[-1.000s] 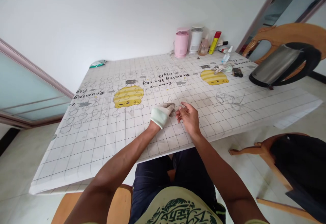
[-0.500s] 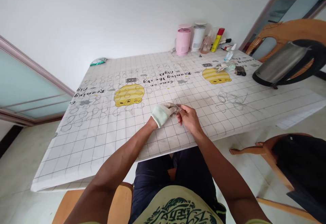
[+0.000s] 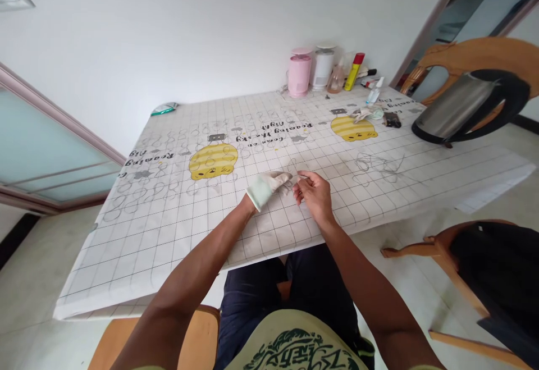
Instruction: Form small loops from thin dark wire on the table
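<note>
My left hand (image 3: pixel 267 186), in a white and pale green glove, is closed over the middle of the table near its front edge. A bit of thin grey wire (image 3: pixel 288 185) shows at its fingertips. Just to the right is my bare right hand (image 3: pixel 314 191), its fingers curled and thumb and forefinger close together; whatever they pinch is too fine to make out. A small gap separates the two hands. Loose strands of similar thin wire (image 3: pixel 379 165) lie tangled to the right, and many thin wire loops (image 3: pixel 122 199) spread in rows over the left side.
The table has a checked cloth (image 3: pixel 168 257). A steel kettle (image 3: pixel 463 106) stands at the right. Along the back are a pink device (image 3: pixel 299 73), a white one (image 3: pixel 323 68), bottles and a yellow spray can (image 3: pixel 354 72). A crumpled glove (image 3: pixel 367 114) lies near a small dark object (image 3: pixel 392 120).
My hands have drawn slightly apart, the left one shifting a little to the left. The right forefinger has straightened somewhat. The whole view has tilted slightly.
</note>
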`<action>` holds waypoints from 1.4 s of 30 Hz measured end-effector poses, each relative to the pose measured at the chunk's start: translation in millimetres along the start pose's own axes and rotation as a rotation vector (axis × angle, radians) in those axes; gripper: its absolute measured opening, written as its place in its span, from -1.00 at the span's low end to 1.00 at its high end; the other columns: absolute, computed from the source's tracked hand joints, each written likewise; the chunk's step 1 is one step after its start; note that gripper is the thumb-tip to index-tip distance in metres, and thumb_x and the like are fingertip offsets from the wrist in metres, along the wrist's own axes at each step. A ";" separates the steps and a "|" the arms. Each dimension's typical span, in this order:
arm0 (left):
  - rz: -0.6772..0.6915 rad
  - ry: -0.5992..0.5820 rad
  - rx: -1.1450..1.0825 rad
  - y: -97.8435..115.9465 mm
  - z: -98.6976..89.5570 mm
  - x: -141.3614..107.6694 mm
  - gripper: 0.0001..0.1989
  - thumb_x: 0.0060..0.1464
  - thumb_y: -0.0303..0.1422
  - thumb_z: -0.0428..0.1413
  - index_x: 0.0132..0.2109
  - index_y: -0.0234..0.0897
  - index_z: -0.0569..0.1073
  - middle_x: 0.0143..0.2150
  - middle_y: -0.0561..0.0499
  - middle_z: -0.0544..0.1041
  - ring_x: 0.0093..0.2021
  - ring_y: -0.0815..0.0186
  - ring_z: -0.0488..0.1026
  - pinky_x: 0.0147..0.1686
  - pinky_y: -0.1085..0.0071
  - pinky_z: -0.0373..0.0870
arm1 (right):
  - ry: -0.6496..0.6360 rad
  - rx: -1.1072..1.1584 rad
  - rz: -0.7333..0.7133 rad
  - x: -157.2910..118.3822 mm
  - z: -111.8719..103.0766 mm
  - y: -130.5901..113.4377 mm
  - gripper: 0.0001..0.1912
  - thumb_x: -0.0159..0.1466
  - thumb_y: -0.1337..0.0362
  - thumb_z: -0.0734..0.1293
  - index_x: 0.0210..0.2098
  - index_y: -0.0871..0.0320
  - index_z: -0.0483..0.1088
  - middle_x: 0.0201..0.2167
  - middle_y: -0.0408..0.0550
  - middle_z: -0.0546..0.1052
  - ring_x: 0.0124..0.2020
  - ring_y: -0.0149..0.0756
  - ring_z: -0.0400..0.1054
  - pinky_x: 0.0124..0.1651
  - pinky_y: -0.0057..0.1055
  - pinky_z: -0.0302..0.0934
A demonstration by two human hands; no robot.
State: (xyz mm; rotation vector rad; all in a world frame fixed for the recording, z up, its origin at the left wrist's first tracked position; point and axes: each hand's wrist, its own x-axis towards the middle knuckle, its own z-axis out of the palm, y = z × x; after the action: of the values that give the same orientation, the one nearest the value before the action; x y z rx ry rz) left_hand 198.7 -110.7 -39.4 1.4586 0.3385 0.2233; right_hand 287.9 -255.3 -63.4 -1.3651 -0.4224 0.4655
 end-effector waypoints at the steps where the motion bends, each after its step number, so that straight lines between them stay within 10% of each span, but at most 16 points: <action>1: 0.015 -0.013 0.045 0.2 1.1 -1.2 -0.56 0.24 -0.06 0.28 -0.02 -0.40 0.64 -0.30 -0.07 0.64 -0.34 0.29 0.52 -0.20 0.33 0.45 | 0.022 -0.004 0.002 1.1 0.5 -0.4 -0.56 0.27 0.12 0.44 0.06 0.25 0.48 -0.48 -0.12 0.58 -0.60 -0.34 0.41 -0.67 -0.44 0.27; 14: -0.042 0.330 0.055 -11.5 18.3 9.2 -0.81 0.20 -0.44 0.18 -0.10 -0.32 0.68 -0.32 0.01 0.65 -0.37 0.39 0.55 -0.23 0.45 0.51 | -0.007 -0.366 -0.079 1.9 4.2 2.7 -0.46 0.42 0.13 0.23 0.28 0.24 0.48 -0.46 -0.08 0.59 -0.67 -0.39 0.29 -0.65 -0.45 0.22; 33: -0.064 0.256 0.222 -17.3 12.0 8.8 -0.80 0.16 -0.43 0.16 -0.16 -0.27 0.69 -0.36 0.01 0.65 -0.46 0.37 0.52 -0.40 0.44 0.44 | -0.103 -0.571 -0.336 3.8 -12.6 12.9 -0.50 0.36 0.30 0.21 0.19 0.21 0.58 -0.48 -0.10 0.57 -0.44 -0.24 0.47 -0.12 -0.25 0.45; 42: -0.099 0.292 0.187 -5.9 14.0 6.0 -0.79 0.17 -0.49 0.13 -0.19 -0.29 0.68 -0.41 0.03 0.63 -0.47 0.38 0.51 -0.40 0.46 0.44 | -0.063 -0.618 -0.272 0.7 -10.6 4.5 -0.63 0.47 0.16 0.23 0.11 0.18 0.54 -0.47 -0.08 0.59 -0.50 -0.26 0.44 -0.32 -0.31 0.33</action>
State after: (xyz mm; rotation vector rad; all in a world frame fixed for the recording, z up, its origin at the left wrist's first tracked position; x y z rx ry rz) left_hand 209.0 -122.2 -44.7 1.5901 0.6825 0.3325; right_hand 293.8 -263.1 -69.5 -1.8531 -0.8385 0.1503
